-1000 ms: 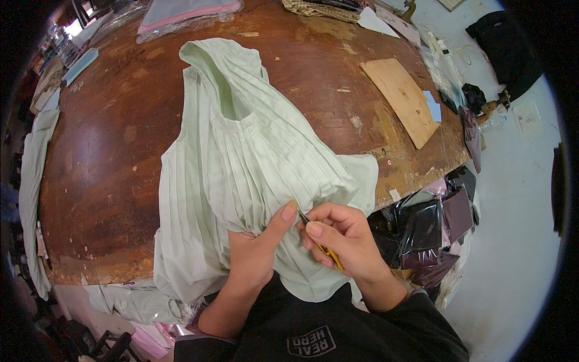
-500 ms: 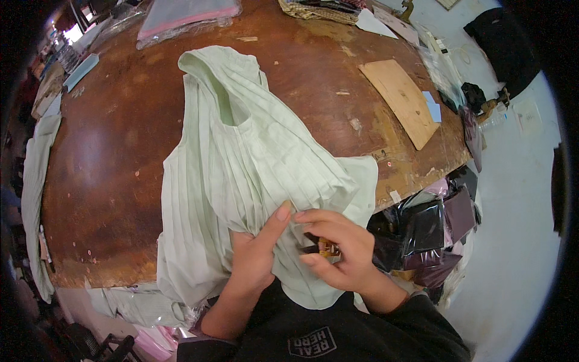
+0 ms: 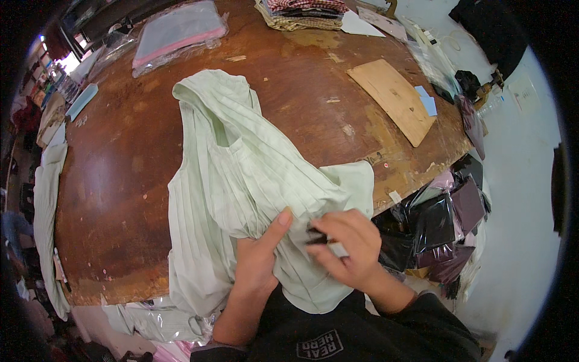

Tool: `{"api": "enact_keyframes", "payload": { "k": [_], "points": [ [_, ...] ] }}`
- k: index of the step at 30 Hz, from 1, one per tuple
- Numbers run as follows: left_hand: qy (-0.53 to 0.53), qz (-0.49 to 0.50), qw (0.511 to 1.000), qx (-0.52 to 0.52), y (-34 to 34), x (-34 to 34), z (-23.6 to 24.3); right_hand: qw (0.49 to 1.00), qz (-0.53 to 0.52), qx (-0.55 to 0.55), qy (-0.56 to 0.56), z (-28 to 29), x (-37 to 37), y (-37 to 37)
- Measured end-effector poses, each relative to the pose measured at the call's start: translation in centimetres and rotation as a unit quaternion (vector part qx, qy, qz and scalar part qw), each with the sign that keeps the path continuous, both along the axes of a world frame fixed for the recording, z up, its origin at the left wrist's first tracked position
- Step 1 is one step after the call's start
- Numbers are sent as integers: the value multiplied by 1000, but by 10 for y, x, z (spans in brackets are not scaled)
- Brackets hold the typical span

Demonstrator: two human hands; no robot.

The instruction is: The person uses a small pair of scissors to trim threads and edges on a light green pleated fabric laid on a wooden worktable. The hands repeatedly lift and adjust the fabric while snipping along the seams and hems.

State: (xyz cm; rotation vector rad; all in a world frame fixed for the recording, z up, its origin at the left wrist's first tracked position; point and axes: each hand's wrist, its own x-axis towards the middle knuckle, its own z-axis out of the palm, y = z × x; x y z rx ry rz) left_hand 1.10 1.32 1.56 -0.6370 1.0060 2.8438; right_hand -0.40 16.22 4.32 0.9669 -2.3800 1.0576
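A pale green pleated garment (image 3: 274, 169) lies bunched over the table's near edge, its neckline toward the far side. My left hand (image 3: 258, 262) grips a gathered fold of it, thumb on top and the other fingers hidden by the cloth. Just to the right, my right hand (image 3: 356, 247) is curled around small thread snips (image 3: 318, 237), whose dark blades point left toward the pleats. That hand is slightly blurred, and its fingers cover most of the tool. A small gap shows between the blades and my left thumb.
The brown wooden table (image 3: 126, 187) bears a stack of clear plastic bags (image 3: 181, 33), folded checked cloth (image 3: 304, 15) and a tan cardboard pattern piece (image 3: 395, 99). Bagged dark garments (image 3: 431, 223) are heaped at the right, below the table edge. Another pale green garment (image 3: 48, 223) hangs over the left edge.
My right hand has drawn a little to the right, away from my left thumb, with the snips still in it. The view has shifted slightly; my left hand keeps its hold on the cloth.
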Motion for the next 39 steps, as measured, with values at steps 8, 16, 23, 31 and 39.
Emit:
{"api": "enact_keyframes", "payload": {
  "k": [8,16,23,31,39],
  "points": [
    [25,-3,1000,13,0,2,4,997,-48,24,57,-2,-15,0],
    [3,-3,1000,4,0,2,6,996,-43,30,68,-5,-15,-5],
    [-5,-8,1000,2,0,3,6,996,-28,22,82,-8,-17,-6],
    [7,-1,1000,3,2,4,3,992,-38,54,110,-6,-16,-7],
    [-5,10,1000,-7,5,4,3,998,-23,4,63,-11,-16,-4]
  ]
}}
